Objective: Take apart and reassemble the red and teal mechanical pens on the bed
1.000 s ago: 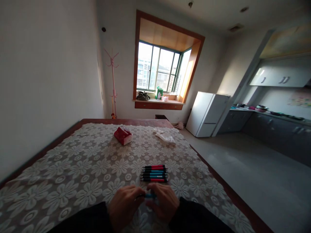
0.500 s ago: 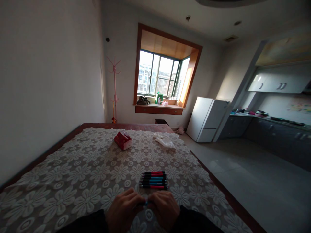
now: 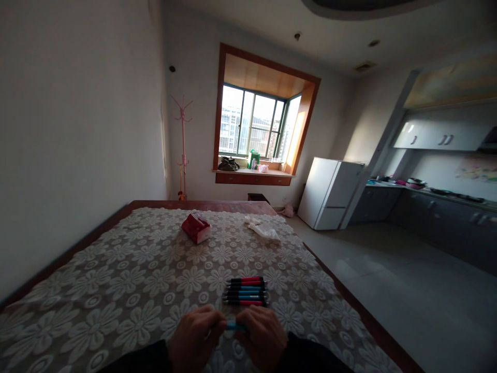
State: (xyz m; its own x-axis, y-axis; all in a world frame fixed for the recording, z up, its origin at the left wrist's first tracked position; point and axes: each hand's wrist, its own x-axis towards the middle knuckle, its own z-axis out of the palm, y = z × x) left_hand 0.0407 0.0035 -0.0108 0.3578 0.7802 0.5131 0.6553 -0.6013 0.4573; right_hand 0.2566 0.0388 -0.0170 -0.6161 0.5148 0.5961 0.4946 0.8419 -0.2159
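My left hand point(image 3: 195, 337) and my right hand point(image 3: 261, 334) meet at the bottom of the view, both closed on one blue pen point(image 3: 235, 326) held crosswise between them. Only a short blue part of it shows between the fingers. Just beyond my hands a row of several red and blue pens point(image 3: 245, 290) lies side by side on the flowered lace cloth point(image 3: 128, 280).
A red tissue pack point(image 3: 196, 228) and a crumpled white bag point(image 3: 263, 228) lie farther back on the table. Its dark wooden edge point(image 3: 349, 305) runs along the right, with open floor beyond. A white fridge point(image 3: 333, 192), kitchen counter point(image 3: 446, 207) and coat stand point(image 3: 182, 145) line the walls.
The view has tilted up slightly, so the table and hands sit lower in the picture. My hands stay together on the blue pen; the row of pens has not moved.
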